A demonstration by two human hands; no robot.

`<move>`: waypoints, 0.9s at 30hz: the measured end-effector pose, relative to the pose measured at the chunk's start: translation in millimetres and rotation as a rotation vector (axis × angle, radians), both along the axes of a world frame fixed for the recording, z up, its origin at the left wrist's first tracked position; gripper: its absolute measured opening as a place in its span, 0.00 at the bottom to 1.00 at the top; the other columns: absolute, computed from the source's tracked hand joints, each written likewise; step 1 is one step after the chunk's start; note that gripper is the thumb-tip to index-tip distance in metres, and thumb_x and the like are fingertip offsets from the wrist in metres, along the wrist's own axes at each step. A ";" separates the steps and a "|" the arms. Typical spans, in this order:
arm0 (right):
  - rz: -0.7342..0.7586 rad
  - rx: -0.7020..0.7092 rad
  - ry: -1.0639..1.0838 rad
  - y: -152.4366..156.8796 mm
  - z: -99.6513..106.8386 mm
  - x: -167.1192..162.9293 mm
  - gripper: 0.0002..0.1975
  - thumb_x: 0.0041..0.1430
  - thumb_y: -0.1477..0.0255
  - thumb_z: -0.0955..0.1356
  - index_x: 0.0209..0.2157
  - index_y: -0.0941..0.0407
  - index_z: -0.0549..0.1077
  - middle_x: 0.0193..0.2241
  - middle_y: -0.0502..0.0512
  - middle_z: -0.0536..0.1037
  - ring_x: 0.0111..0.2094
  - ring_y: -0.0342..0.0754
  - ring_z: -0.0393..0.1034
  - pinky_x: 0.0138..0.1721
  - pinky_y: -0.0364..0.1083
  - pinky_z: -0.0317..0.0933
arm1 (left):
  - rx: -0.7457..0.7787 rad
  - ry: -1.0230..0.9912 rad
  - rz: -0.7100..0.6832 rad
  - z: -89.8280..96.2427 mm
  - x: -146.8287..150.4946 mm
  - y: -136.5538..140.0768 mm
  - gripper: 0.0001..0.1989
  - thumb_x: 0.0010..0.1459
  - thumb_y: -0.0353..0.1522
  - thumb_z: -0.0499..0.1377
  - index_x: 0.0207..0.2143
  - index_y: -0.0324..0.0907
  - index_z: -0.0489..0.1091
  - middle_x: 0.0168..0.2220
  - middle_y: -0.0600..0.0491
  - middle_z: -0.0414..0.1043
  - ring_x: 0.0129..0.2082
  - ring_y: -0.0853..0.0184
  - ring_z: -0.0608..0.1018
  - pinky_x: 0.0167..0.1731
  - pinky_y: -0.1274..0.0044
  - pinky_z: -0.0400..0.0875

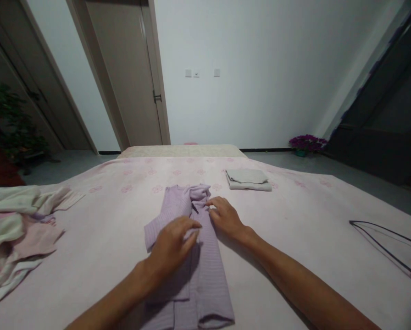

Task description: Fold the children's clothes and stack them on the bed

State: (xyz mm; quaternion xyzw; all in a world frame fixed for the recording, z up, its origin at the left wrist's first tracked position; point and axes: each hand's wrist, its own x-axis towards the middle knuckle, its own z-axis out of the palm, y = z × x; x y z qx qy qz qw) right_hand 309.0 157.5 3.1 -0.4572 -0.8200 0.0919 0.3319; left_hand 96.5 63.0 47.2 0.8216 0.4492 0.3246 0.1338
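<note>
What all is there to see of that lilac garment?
The garment looks like soft, finely ribbed lilac knit. It lies on the pale pink sheet, partly folded, its far end bunched. One part juts left; an open, sleeve-like end shows at the near right; the nearest part leaves the picture. The right hand is at its far right edge; whether the left hand, over its middle, touches it is unclear.

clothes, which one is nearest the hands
The lilac garment, beneath the left hand, by the right hand; the folded grey cloth and loose clothes pile lie farther off.
</note>
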 end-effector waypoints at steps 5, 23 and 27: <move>0.002 -0.057 -0.162 -23.6 -11.5 -2.7 0.21 0.64 0.71 0.64 0.58 0.59 0.68 0.58 0.64 0.70 0.60 0.54 0.61 0.62 0.55 0.54 | -0.042 0.083 0.297 -7.2 2.0 87.0 0.22 0.63 0.37 0.58 0.58 0.38 0.65 0.57 0.42 0.70 0.58 0.56 0.71 0.59 0.68 0.62; 0.093 -0.199 -0.309 -38.2 2.1 6.0 0.30 0.61 0.66 0.65 0.64 0.58 0.63 0.67 0.64 0.59 0.67 0.58 0.51 0.67 0.61 0.43 | -0.183 0.267 0.581 -20.4 -13.4 121.3 0.25 0.61 0.33 0.55 0.61 0.39 0.62 0.56 0.38 0.69 0.53 0.50 0.74 0.51 0.64 0.66; 0.116 -0.119 -0.179 -50.9 11.8 13.7 0.23 0.57 0.71 0.67 0.56 0.55 0.72 0.58 0.61 0.72 0.59 0.56 0.63 0.61 0.56 0.56 | 0.083 0.369 0.369 -5.1 -7.0 78.7 0.18 0.63 0.32 0.54 0.56 0.44 0.68 0.54 0.43 0.70 0.54 0.55 0.72 0.52 0.68 0.64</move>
